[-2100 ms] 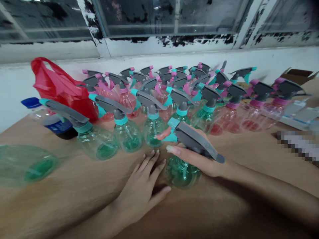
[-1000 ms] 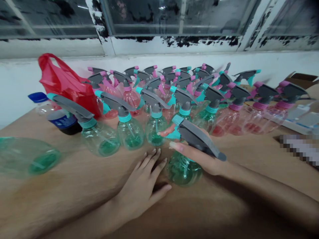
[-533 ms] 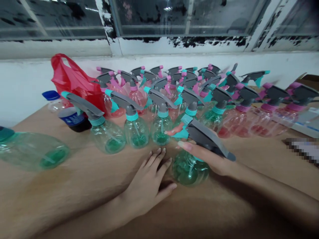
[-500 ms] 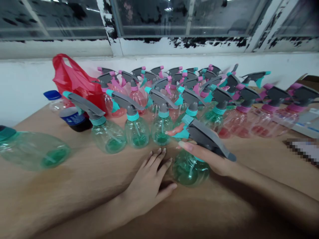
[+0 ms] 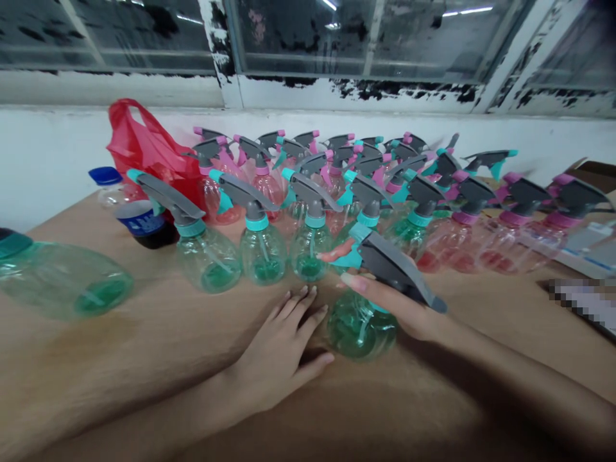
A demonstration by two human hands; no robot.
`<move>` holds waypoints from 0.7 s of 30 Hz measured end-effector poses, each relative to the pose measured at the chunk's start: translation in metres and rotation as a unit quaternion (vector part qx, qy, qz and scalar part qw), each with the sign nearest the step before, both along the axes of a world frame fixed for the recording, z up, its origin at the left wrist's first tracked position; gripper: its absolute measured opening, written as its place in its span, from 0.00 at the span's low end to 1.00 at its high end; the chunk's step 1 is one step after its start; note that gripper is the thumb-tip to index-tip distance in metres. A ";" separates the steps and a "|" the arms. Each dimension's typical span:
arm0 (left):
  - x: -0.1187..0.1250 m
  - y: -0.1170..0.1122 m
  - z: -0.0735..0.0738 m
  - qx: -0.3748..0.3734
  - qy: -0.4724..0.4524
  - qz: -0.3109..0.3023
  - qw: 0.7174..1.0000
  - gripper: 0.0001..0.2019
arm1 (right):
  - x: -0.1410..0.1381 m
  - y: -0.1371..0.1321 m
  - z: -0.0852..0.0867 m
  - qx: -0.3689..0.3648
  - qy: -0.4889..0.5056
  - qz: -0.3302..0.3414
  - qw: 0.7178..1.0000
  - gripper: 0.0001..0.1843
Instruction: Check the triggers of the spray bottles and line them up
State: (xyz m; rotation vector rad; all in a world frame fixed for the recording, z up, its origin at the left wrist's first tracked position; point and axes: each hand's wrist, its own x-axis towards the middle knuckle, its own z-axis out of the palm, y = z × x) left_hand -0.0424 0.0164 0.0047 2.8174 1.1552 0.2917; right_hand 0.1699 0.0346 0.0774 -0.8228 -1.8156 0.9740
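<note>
Wrapped around the neck and trigger of a green spray bottle [image 5: 359,330] is my right hand [image 5: 392,301]. This bottle has a grey head with a turquoise nozzle and trigger, and it stands at the front of the table. My left hand [image 5: 283,346] lies flat on the tabletop just left of it, fingers spread and holding nothing. Behind my hands stands a row of green spray bottles with turquoise collars, among them one spray bottle [image 5: 264,256] and another spray bottle [image 5: 312,253]. A larger-looking green bottle [image 5: 62,279] is at the far left, partly out of view.
Several pink spray bottles [image 5: 459,234] stand at the right and back. A red plastic bag [image 5: 158,154] and a dark-drink bottle [image 5: 144,221] with a blue cap are at the back left. A wall with windows [image 5: 308,38] closes off the far side. A cardboard box [image 5: 591,173] sits at right.
The view has shifted slightly, so most things sit a little differently in the picture. My right hand still grips the spray bottle and my left hand still rests on the table.
</note>
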 end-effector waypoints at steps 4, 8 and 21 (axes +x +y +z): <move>0.001 0.001 0.003 -0.009 0.002 0.007 1.000 0.28 | 0.000 0.001 0.002 -0.021 0.001 -0.002 1.000 0.13; 0.002 0.001 0.005 -0.009 0.013 0.012 1.000 0.29 | -0.001 0.003 -0.002 -0.021 0.009 -0.002 1.000 0.13; -0.001 0.002 -0.001 -0.005 -0.003 0.005 1.000 0.29 | -0.005 -0.006 -0.001 0.008 -0.006 -0.010 1.000 0.08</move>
